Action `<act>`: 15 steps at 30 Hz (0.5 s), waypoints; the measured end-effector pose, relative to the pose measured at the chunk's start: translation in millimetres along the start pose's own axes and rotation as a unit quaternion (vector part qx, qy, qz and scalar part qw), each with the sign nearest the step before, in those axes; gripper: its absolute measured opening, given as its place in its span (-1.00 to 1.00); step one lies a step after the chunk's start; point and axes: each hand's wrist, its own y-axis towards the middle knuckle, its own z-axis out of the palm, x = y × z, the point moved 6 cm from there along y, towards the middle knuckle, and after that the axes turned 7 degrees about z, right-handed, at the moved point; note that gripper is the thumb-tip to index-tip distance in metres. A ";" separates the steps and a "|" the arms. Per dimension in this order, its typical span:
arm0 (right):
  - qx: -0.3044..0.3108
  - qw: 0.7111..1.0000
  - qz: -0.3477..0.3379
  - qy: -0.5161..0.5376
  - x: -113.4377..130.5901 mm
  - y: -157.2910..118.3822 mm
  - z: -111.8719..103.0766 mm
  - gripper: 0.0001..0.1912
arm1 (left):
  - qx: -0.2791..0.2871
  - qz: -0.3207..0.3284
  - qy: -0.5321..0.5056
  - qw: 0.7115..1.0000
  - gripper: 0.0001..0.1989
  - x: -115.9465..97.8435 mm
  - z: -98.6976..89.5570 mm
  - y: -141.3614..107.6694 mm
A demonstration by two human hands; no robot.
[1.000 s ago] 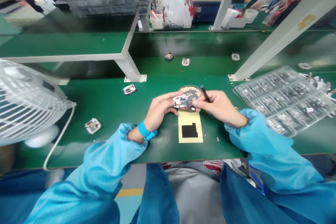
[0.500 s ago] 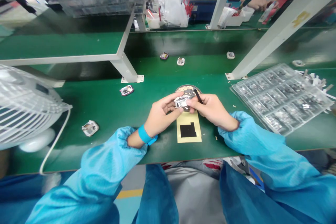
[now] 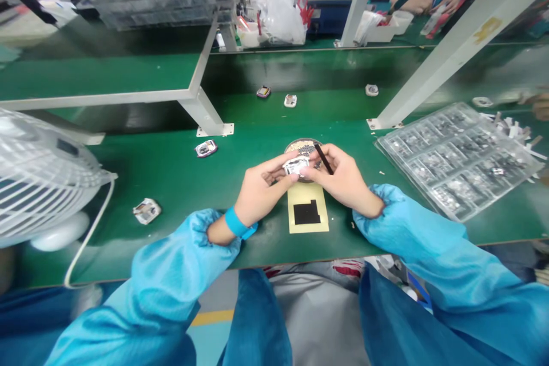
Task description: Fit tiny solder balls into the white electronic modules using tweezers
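Observation:
A small white device housing (image 3: pixel 295 166) is pinched in my left hand (image 3: pixel 261 191), whose wrist wears a blue band. My right hand (image 3: pixel 343 174) holds a thin black stick (image 3: pixel 323 159) that slants up to the left, and its thumb touches the housing's right side. Behind and partly under both hands lies a round dish (image 3: pixel 302 144) with small pieces in it. Nearer to me, a yellow sheet (image 3: pixel 319 226) with a black cut shape (image 3: pixel 307 213) on it rests on the green table.
Several similar housings lie around, one at the left (image 3: pixel 146 211) and one at the belt's middle (image 3: pixel 290 100). A clear compartment tray (image 3: pixel 461 160) stands right, a white fan (image 3: pixel 47 174) left. Metal posts rise behind. Other people's hands (image 3: pixel 416 1) show at the back.
My right hand has shifted slightly left and up, with the black stick moving along. The housing is tilted a little differently. A blurred hand has appeared at the far right edge.

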 end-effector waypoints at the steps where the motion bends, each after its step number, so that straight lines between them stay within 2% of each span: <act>1: 0.000 1.000 -0.016 0.011 0.8 -0.5 1.0 -0.50 | 0.003 -0.010 -0.043 0.999 -0.46 0.3 1.6 0.7; 5: 0.026 0.999 -0.033 0.014 -0.4 -1.2 6.1 -0.56 | 0.015 -0.040 -0.111 0.993 -0.47 0.9 5.5 2.7; 12: 0.047 0.998 -0.015 0.041 -4.2 1.7 6.2 -0.54 | 0.006 -0.067 -0.102 0.992 -0.43 3.9 5.6 0.9; 15: 0.035 0.999 -0.023 0.035 -3.8 1.4 5.6 -0.56 | 0.009 -0.062 -0.116 0.991 -0.43 5.2 6.0 1.3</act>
